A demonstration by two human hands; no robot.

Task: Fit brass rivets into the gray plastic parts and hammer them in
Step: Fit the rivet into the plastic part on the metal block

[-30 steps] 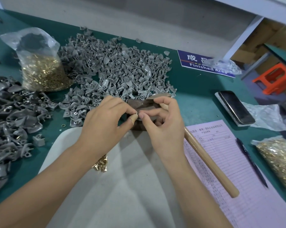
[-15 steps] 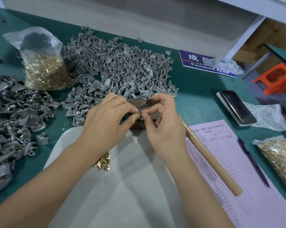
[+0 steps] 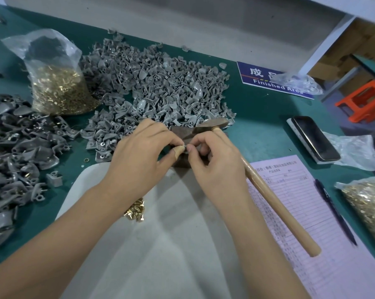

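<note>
Where the two hands meet above a dark block [image 3: 183, 162], the left hand [image 3: 139, 160] and right hand [image 3: 216, 167] together pinch one small gray part [image 3: 184, 146], each grip clenched on it. Loose brass rivets [image 3: 135, 209] lie on a white sheet [image 3: 160, 244]; a hammer [image 3: 268, 190] rests beside it. Gray parts [image 3: 158, 87] heap on the green worktop [image 3: 257, 117]; an orange stool [image 3: 363, 100] stands beyond.

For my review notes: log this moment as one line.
stage: fitting rivet | left hand: pinching small part | right hand: pinching same spot | hammer: lying on table, unheld | loose rivets: on cloth
</note>
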